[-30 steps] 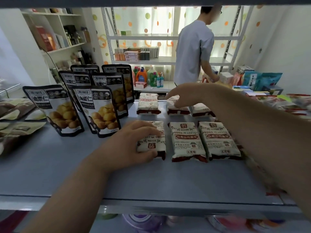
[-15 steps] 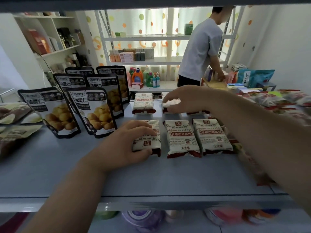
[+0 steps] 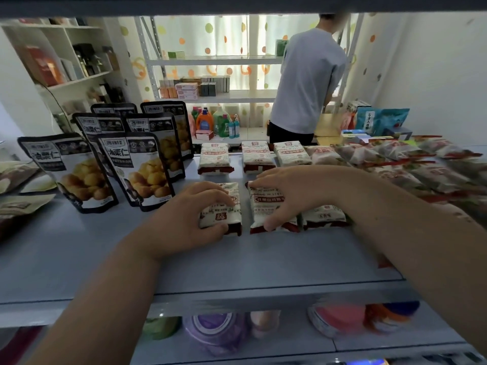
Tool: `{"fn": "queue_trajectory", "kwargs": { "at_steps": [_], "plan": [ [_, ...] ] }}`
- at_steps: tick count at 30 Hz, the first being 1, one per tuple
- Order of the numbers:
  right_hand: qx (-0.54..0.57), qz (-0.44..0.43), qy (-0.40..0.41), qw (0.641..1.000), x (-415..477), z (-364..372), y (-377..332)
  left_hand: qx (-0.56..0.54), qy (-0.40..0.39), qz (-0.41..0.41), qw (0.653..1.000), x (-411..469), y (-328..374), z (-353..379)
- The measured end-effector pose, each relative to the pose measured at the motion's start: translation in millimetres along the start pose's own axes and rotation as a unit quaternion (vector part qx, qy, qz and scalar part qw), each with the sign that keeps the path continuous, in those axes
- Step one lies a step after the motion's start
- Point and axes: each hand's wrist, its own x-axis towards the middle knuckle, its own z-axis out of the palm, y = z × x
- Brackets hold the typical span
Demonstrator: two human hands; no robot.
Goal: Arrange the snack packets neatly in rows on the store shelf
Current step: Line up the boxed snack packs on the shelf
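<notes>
Snack packets (image 3: 220, 206): white, red-trimmed, flat in two rows; both hands gripping.

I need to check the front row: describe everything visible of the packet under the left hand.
The front-left packet is a white, plastic-looking pillow pack with red print and a dark red end seal facing forward. It lies flat on the grey shelf, leftmost in the front row. The left hand covers its left part, fingers across the top, thumb at the near edge.

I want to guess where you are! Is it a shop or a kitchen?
Most likely a small shop. Matching snack packets lie in rows on a grey shelf, black chestnut pouches stand beside them, and racks behind hold detergent bottles.
</notes>
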Motion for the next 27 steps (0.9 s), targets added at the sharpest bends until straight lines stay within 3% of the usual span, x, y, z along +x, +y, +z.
{"fn": "queue_trajectory", "kwargs": {
  "at_steps": [8,27],
  "plan": [
    [0.049,0.109,0.204,0.972,-49,31,8,0.027,-0.012,0.042,0.999,1,2,0],
    [0.093,0.162,0.255,0.949,-54,69,3,0.019,-0.018,0.023,0.999,2,3,5]
  ]
}}
